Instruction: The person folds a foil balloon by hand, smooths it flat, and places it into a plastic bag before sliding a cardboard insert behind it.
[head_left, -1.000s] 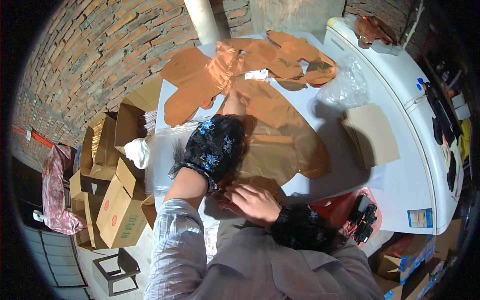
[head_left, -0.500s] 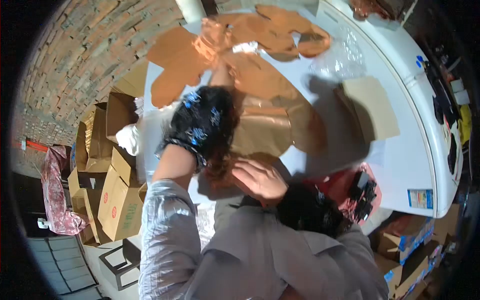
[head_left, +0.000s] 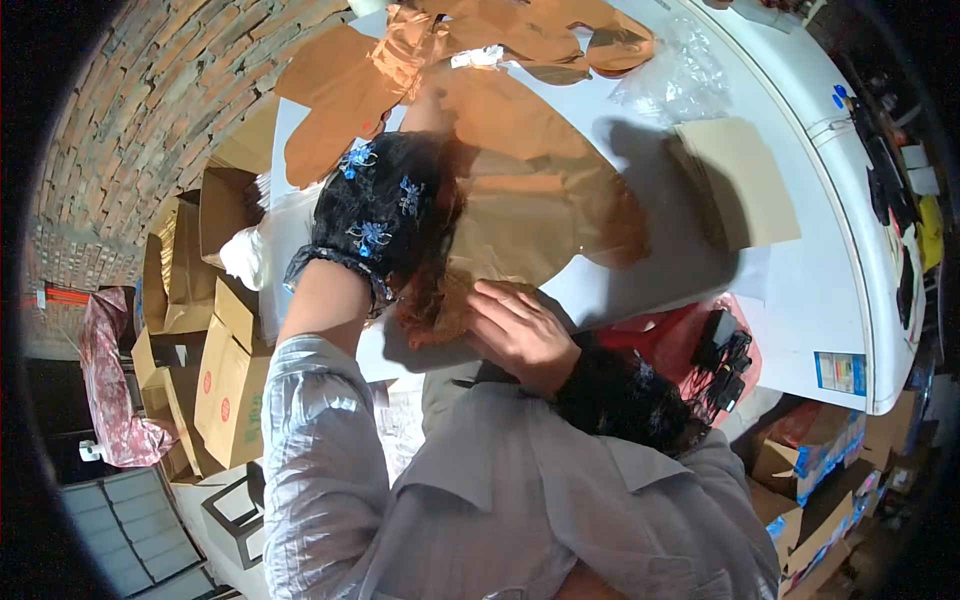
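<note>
Thin, shiny copper-brown sheets (head_left: 510,230) with curved edges lie spread over a white table (head_left: 670,290). My left hand (head_left: 428,108) reaches far forward among them, its fingers hidden beside a crumpled orange bunch (head_left: 403,55) of the same material. A black sleeve cover with blue flowers wraps that forearm. Close to my body, my right hand (head_left: 525,338) lies with fingers stretched out against the near edge of the sheet. Just left of those fingertips, the edge is a crumpled brown clump (head_left: 435,315).
Clear plastic wrap (head_left: 680,75) and beige card (head_left: 740,185) lie on the table's right side. A red bag with black objects (head_left: 725,355) is by my right elbow. Cardboard boxes (head_left: 230,375) stand at left, below a brick wall (head_left: 180,90); more boxes (head_left: 815,460) are at lower right.
The view has tilted, so the table sits higher in it. My left forearm has shifted slightly left. My right hand stays at the sheet's near edge, its fingers still extended.
</note>
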